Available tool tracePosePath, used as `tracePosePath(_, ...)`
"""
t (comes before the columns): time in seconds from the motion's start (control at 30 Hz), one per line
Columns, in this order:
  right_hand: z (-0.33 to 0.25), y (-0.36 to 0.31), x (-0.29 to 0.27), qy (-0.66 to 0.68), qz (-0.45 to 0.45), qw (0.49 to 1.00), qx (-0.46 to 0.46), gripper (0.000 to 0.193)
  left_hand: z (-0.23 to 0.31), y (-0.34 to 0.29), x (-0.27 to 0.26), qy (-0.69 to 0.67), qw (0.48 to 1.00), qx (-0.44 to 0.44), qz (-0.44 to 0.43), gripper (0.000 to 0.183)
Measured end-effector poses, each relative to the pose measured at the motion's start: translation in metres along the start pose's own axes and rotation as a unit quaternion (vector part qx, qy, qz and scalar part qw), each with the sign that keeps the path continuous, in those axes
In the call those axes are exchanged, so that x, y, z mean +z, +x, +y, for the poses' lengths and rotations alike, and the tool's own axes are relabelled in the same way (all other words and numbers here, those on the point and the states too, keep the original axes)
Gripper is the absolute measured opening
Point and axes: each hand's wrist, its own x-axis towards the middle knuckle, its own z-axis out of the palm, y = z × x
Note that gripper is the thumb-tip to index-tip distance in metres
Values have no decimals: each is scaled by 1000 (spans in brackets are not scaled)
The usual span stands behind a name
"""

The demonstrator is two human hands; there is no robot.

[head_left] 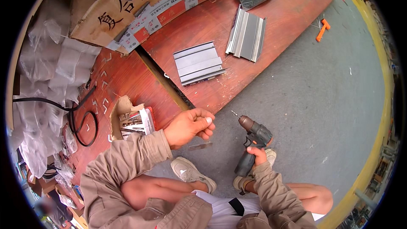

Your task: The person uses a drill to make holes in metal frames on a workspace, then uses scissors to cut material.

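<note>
Right hand (257, 156): wrapped round drill (259, 135) grip | I judge drill hefty, rigid; hold there | left hand (188, 128): thumb against curled fingers, contents unclear

Red tabletop (190, 27); two metal profiles (198, 62); drill-bit carton (123, 104); black cable (97, 127)

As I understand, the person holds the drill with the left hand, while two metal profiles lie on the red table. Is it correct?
Not quite: in the head view, the right hand holds the drill, not the left hand. The two metal profiles do lie on the red table.
</note>
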Motion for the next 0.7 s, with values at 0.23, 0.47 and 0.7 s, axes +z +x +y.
tracePosePath(0.23, -87, -97, 99, -107, -197, 966, -130, 73, 36, 3, 15, -87, 991, 77, 72, 32)
tracePosePath(0.47, -80, -89, 126, -100, -249, 948, -170, 74, 45, -10, 15, -74, 987, 115, 80, 33)
tracePosePath(0.7, -87, -82, 130, -287, -241, 856, -356, 71, 54, -12, 4, -31, 993, 108, 42, 28)
